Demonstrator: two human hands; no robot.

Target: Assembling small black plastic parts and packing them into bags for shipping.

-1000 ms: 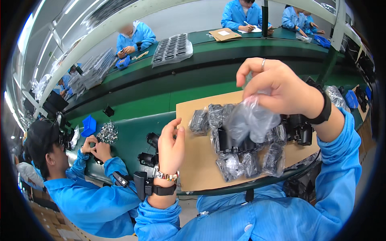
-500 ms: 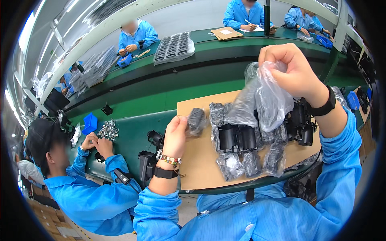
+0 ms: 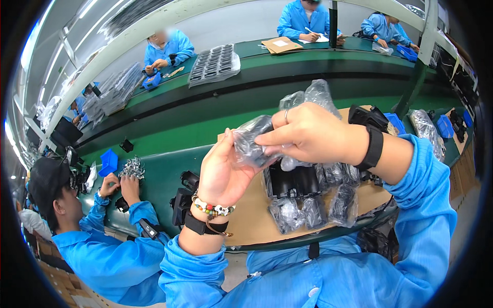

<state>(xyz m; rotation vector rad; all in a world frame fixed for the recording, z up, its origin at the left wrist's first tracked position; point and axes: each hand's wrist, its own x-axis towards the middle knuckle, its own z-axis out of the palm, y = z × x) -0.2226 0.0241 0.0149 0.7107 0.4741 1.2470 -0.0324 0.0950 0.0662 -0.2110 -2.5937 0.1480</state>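
A black part in clear plastic wrapping (image 3: 250, 139) rests in my left hand (image 3: 223, 172), with its thumb and fingers closed around it. My right hand (image 3: 321, 136) has come over to it, thumb and forefinger pressing the wrapping. Behind the right hand's knuckles sticks up a crumpled clear plastic bag (image 3: 319, 95), which that hand appears to hold. Below both hands lies a sheet of brown cardboard (image 3: 246, 223). On it sit bare black plastic housings (image 3: 292, 180) and several bagged black parts (image 3: 314, 210), partly covered by my hands.
At my left a co-worker (image 3: 110, 246) handles small things beside a pile of metal pieces (image 3: 133, 168) and a blue bin (image 3: 108, 162). Black housings (image 3: 181, 205) stand left of the cardboard. Across the green conveyor (image 3: 205, 115) are a tray of parts (image 3: 213, 65) and other people.
My right hand has come down and left, from holding the plastic bag up high to the wrapped part. My left hand has lifted that part slightly and turned palm up.
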